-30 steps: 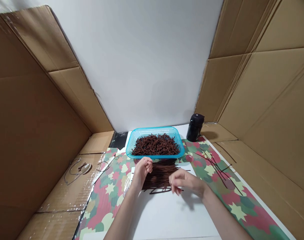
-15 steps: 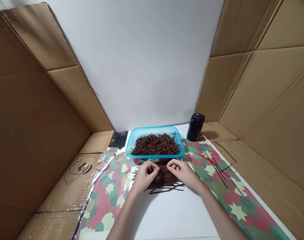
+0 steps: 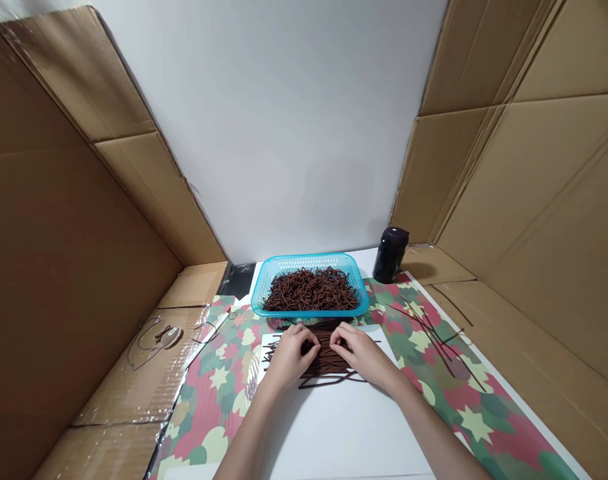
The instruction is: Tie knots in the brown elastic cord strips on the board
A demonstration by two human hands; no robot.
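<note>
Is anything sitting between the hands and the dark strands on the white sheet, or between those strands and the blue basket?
Nothing visible does. The left hand and right hand rest directly on the dark brown strands on the white sheet, and the strands lie just in front of the blue plastic basket with nothing between.

**Black flask (image 3: 391,255) standing tall at the back, cardboard on both flanks!**

And there it is, upright on the far right corner of the camouflage-print sheet (image 3: 477,423), pink, green and cream stars running along the whole front. Brown cardboard panels (image 3: 74,267) rise on the left, more cardboard (image 3: 529,200) answers on the right, a white wall (image 3: 284,133) closes the back, and over on the taped left cardboard floor (image 3: 119,393) lies a thin looped wire (image 3: 147,347) with a small white oval piece (image 3: 170,337).
</note>
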